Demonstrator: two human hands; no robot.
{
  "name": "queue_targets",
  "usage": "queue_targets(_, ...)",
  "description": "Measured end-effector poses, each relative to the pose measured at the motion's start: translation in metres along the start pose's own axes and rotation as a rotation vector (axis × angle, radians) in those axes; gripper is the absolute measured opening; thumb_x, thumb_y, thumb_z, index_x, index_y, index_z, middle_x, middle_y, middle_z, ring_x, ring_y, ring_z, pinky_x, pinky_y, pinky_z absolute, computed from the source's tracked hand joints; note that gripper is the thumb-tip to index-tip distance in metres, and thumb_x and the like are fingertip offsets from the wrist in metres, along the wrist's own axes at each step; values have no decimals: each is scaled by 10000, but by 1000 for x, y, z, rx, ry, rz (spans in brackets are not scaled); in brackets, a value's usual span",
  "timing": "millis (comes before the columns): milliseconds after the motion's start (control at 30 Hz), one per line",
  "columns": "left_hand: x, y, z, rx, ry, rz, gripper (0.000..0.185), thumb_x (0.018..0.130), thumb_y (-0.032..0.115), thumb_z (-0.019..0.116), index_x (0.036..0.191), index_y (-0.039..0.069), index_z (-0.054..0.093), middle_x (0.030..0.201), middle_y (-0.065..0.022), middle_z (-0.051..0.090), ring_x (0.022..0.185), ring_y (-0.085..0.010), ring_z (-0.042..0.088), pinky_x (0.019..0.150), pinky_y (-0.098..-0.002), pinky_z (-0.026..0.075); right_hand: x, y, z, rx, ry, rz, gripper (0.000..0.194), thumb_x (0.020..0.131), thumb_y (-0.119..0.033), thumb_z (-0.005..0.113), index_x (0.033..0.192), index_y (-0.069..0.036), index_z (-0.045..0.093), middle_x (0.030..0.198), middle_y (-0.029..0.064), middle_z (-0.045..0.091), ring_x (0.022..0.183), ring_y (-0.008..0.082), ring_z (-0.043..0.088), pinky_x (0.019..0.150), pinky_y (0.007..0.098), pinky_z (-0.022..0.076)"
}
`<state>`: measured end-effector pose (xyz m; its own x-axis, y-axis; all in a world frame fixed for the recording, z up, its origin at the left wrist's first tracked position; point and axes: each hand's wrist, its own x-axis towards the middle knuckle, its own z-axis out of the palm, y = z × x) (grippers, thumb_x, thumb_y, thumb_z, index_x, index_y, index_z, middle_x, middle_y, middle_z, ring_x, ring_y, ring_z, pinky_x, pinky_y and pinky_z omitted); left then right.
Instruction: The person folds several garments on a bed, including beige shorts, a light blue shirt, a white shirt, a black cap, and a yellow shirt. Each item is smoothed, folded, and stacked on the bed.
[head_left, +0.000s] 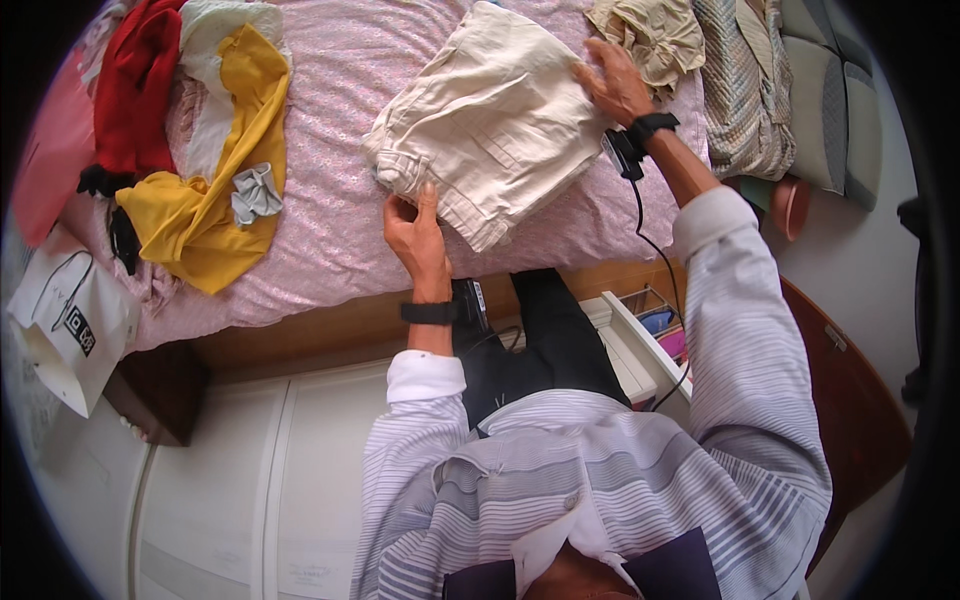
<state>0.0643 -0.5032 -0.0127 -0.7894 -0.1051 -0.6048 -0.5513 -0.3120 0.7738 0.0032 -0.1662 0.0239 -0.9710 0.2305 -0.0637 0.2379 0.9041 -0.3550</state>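
Folded cream cotton trousers (499, 112) lie on the pink floral bedsheet (337, 97) in front of me. My left hand (420, 236) pinches their near left corner by the bunched waistband, thumb on top and fingers partly hidden beneath. At the right edge of the cloth, my right hand (616, 84) rests with thumb and fingers apart, touching the fabric. A crumpled beige garment (652, 37) lies just beyond that hand. Each wrist wears a black strap with a small device.
On the left are a yellow garment (247, 112), a red garment (139, 82), a grey cloth piece (256, 193) and a white paper bag (75, 322). A quilted cover (742, 90) hangs at right. Below the bed, a white drawer (649, 341) stands pulled out beside my legs.
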Motion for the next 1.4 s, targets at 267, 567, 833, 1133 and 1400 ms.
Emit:
queue_targets(267,-36,31,8,1049,-224,1062,899,781,389,794,1484,30,364,1569,-210,277,1448,-394,249,1168,-545,152,-50,-48,10,-191,92,-337,792,850,-471,710,1518,-226,365,1547,151,306,1433,370,280,1116,611,236)
queue_targets(567,16,-1,15,1391,-359,863,1216,670,720,706,1525,-11,246,1618,-193,171,1509,-350,119,1183,-599,51,-60,-6,69,-53,-36,-176,797,866,-544,640,1528,-206,351,1576,176,274,1457,370,255,1117,629,201)
queue_targets(833,-4,3,17,1438,-234,830,1232,664,716,723,1526,-11,227,1617,-213,148,1515,-350,70,1150,-659,12,-55,2,72,-8,-68,-157,814,857,-586,626,1531,-222,352,1583,158,272,1466,361,241,1110,637,201)
queue_targets(1133,-49,10,-30,1210,-78,807,905,736,365,831,1437,-13,400,1523,-250,325,1418,-396,285,1146,-577,184,-54,-24,27,-35,-80,-108,765,858,-463,686,1492,-155,389,1554,156,312,1455,331,274,1123,646,204)
queue_targets(1400,-20,18,-145,876,144,434,616,802,92,786,1330,-44,499,1253,-207,588,1086,-287,621,918,-391,503,-93,-212,31,736,-114,-182,454,842,-73,727,1268,-41,572,1052,141,676,888,223,686,760,339,567)
